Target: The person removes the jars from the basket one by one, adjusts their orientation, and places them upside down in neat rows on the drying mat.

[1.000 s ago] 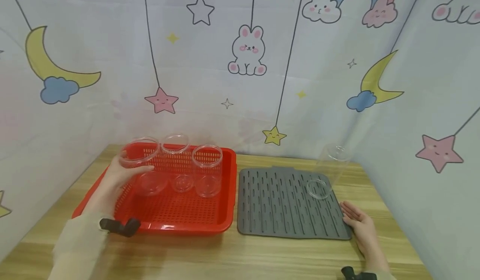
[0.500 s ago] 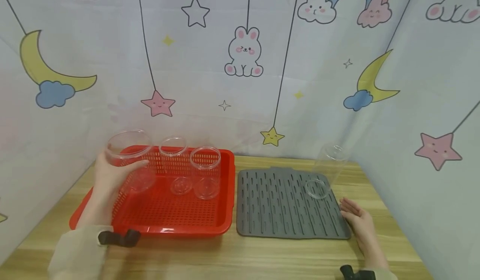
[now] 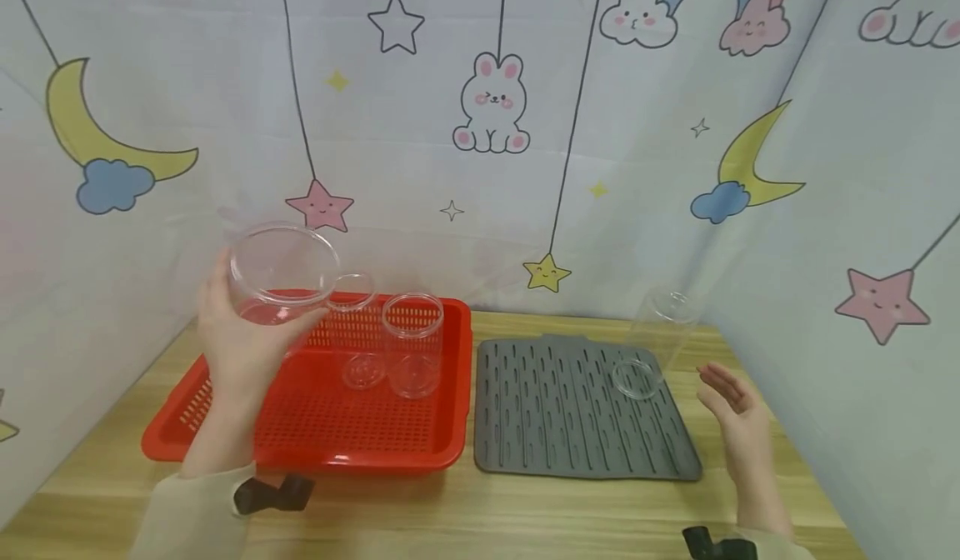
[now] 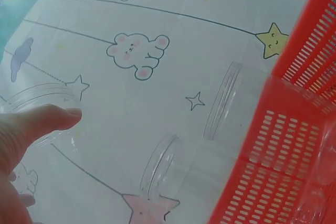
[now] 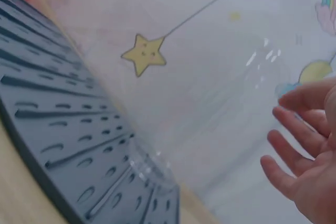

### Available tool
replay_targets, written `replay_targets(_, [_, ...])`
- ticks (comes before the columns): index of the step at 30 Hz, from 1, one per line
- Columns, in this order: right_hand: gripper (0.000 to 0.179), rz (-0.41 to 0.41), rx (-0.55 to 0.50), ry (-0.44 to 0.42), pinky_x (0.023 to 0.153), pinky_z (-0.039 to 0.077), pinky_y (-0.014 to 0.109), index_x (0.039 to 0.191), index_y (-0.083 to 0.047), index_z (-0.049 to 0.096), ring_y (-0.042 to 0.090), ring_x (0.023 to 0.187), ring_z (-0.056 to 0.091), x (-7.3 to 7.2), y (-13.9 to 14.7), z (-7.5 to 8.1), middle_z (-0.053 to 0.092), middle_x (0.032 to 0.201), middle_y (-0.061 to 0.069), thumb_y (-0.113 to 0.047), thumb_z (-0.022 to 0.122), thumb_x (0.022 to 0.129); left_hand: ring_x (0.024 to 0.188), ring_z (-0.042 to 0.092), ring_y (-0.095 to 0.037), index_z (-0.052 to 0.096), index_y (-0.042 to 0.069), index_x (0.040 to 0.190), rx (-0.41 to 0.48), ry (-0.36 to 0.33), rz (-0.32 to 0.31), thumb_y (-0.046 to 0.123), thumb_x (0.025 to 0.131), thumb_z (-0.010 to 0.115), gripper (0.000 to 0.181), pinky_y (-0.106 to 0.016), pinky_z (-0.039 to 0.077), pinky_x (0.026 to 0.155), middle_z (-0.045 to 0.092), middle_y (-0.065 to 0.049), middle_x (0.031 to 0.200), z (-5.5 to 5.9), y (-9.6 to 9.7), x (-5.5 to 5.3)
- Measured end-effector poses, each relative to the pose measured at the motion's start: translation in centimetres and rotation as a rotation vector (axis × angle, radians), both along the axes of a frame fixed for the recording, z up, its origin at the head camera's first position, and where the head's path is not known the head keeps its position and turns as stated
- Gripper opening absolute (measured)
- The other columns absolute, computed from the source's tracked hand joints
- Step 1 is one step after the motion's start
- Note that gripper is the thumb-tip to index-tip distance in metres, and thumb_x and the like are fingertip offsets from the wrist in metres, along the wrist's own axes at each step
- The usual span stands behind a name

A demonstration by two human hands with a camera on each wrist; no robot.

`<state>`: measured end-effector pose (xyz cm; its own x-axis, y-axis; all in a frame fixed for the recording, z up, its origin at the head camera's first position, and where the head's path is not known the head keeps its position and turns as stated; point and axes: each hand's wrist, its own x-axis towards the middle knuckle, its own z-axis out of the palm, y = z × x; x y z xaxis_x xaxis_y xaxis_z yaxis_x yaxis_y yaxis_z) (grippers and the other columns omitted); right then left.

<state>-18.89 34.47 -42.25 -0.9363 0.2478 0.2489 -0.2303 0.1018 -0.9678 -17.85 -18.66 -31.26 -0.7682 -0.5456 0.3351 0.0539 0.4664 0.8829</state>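
My left hand grips a wide clear jar by its side, raised over the left part of the red plastic basket. The thumb lies along the near side of the jar, also visible in the left wrist view. Two narrower clear jars stand upright in the basket, mouths up. A tall clear jar stands at the back right of a grey slotted drying mat. My right hand hovers just right of the mat, fingers relaxed and apart, holding nothing. The right wrist view shows its loosely bent fingers.
The wooden table bears the basket on the left and the mat on the right, with a narrow gap between. A white printed cloth stands behind and at both sides.
My left hand has lifted the wide jar up from inside the basket, first shifting left, then back right and tilting it. My right hand has come up from the mat's right edge.
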Motion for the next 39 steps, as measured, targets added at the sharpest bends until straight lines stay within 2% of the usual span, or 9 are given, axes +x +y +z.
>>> replay_targets(5, [0.036, -0.016, -0.04, 0.154, 0.085, 0.048, 0.007, 0.125, -0.008, 0.061, -0.002, 0.107, 0.06, 0.7, -1.7, 2.3, 0.069, 0.108, -0.016, 0.007, 0.059, 0.092, 0.138, 0.032, -0.026, 0.033, 0.027, 0.152, -0.122, 0.206, -0.012, 0.02, 0.068, 0.088, 0.1, -0.061, 0.04, 0.105, 0.037, -0.008, 0.151, -0.3, 2.7, 0.4])
replay_targets(7, [0.038, 0.025, -0.034, 0.204, 0.085, 0.049, 0.009, 0.126, -0.003, 0.059, -0.001, 0.109, 0.06, 1.1, -2.6, 3.2, 0.069, 0.11, -0.013, 0.011, 0.058, 0.091, 0.136, 0.034, -0.03, 0.039, 0.022, 0.148, -0.199, 0.309, -0.02, 0.018, 0.065, 0.09, 0.098, -0.061, 0.038, 0.105, 0.04, -0.012, 0.147, -0.6, 3.6, 0.4])
replay_targets(11, [0.046, 0.144, 0.036, 0.271, 0.088, 0.049, 0.01, 0.131, 0.003, 0.053, 0.002, 0.114, 0.057, 1.9, -4.5, 4.5, 0.065, 0.119, -0.011, 0.017, 0.056, 0.088, 0.136, 0.034, -0.039, 0.045, 0.011, 0.143, -0.347, 0.483, -0.049, 0.011, 0.058, 0.092, 0.097, -0.065, 0.021, 0.111, 0.045, -0.021, 0.14, -1.5, 5.5, 0.2])
replay_targets(14, [0.054, 0.221, 0.113, 0.3, 0.092, 0.046, 0.011, 0.135, 0.006, 0.048, 0.004, 0.119, 0.053, 2.4, -6.0, 5.0, 0.061, 0.127, -0.009, 0.021, 0.057, 0.084, 0.138, 0.034, -0.042, 0.046, 0.01, 0.142, -0.437, 0.522, -0.051, 0.009, 0.056, 0.092, 0.097, -0.07, 0.009, 0.113, 0.046, -0.021, 0.14, -2.0, 6.7, 0.2])
replay_targets(19, [0.068, 0.326, 0.162, 0.358, 0.097, 0.045, 0.013, 0.14, 0.01, 0.039, 0.007, 0.126, 0.047, 2.9, -8.2, 5.6, 0.053, 0.138, -0.005, 0.026, 0.059, 0.077, 0.135, 0.037, -0.041, 0.048, 0.013, 0.139, -0.593, 0.561, 0.002, 0.012, 0.062, 0.087, 0.087, -0.073, 0.009, 0.111, 0.047, -0.018, 0.14, -2.4, 8.8, 0.7])
replay_targets(25, [0.08, 0.429, 0.13, 0.422, 0.098, 0.046, 0.016, 0.146, 0.006, 0.034, 0.008, 0.131, 0.045, 2.7, -10.8, 5.8, 0.047, 0.145, -0.001, 0.026, 0.061, 0.073, 0.132, 0.04, -0.039, 0.055, 0.013, 0.132, -0.716, 0.692, 0.043, 0.01, 0.065, 0.082, 0.072, -0.074, 0.014, 0.109, 0.052, -0.018, 0.135, -2.9, 11.3, 0.7])
replay_targets(32, [0.087, 0.447, 0.192, 0.369, 0.098, 0.047, 0.017, 0.15, -0.004, 0.032, 0.009, 0.133, 0.043, 2.2, -13.9, 5.9, 0.042, 0.149, -0.002, 0.016, 0.07, 0.074, 0.129, 0.043, -0.038, 0.059, 0.016, 0.13, -0.857, 0.777, 0.044, 0.008, 0.06, 0.087, 0.076, -0.066, 0.007, 0.116, 0.055, -0.016, 0.132, -4.1, 14.2, 0.4])
replay_targets(36, [0.092, 0.455, 0.223, 0.309, 0.098, 0.048, 0.02, 0.153, -0.007, 0.028, 0.013, 0.136, 0.041, 2.1, -15.3, 5.9, 0.037, 0.153, 0.0, 0.007, 0.076, 0.075, 0.127, 0.045, -0.036, 0.06, 0.02, 0.131, -0.953, 0.808, 0.073, 0.009, 0.072, 0.075, 0.062, -0.062, 0.002, 0.119, 0.057, -0.014, 0.131, -4.8, 15.6, 0.1])
replay_targets(39, [0.099, 0.481, 0.232, 0.264, 0.101, 0.049, 0.031, 0.156, -0.014, 0.022, 0.024, 0.141, 0.035, 2.0, -16.0, 5.6, 0.028, 0.158, 0.005, 0.0, 0.079, 0.076, 0.126, 0.046, -0.035, 0.056, 0.023, 0.136, -1.023, 0.832, 0.089, 0.009, 0.083, 0.061, 0.055, -0.06, -0.002, 0.12, 0.059, -0.013, 0.129, -5.4, 16.2, 0.1])
